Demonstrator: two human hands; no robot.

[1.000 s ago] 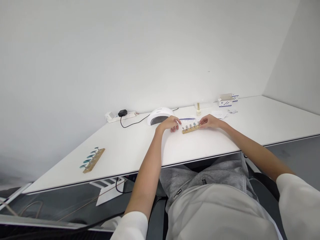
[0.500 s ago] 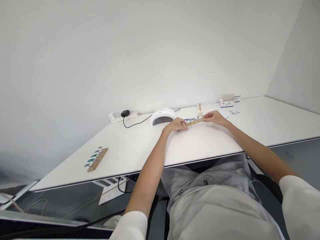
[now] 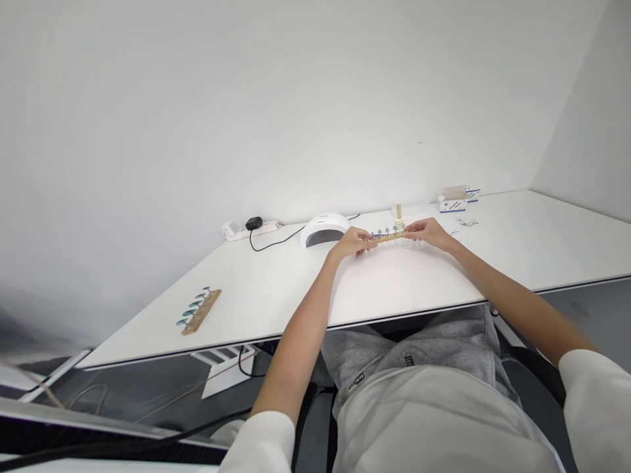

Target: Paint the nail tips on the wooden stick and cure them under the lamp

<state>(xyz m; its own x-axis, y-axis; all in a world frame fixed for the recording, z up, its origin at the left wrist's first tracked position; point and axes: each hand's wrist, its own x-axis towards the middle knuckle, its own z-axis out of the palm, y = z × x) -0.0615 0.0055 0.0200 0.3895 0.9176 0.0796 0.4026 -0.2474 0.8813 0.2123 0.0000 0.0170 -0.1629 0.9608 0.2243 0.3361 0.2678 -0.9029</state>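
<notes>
Between my two hands is a narrow wooden nail-tip stand (image 3: 389,239) carrying several pale, shiny nail tips on small posts. My left hand (image 3: 355,243) pinches its left end, and my right hand (image 3: 424,231) grips the right end. The strip is held roughly level above the table. Just behind it stands a polish bottle (image 3: 399,211) with a pale yellow cap, its lower part partly covered. To the left of my left hand sits a white arched nail lamp (image 3: 324,223).
A second wooden stand (image 3: 203,313) with teal nail tips lies on the white table (image 3: 276,295) at the left. A power strip (image 3: 266,228) with a black adapter (image 3: 254,223) is by the wall. At the back right are white-and-blue boxes (image 3: 452,205) and small wrappers (image 3: 466,222).
The held stand has turned slightly, its left end rising so that it lies more level. Both hands keep hold of its ends. The whole view has shifted a little.
</notes>
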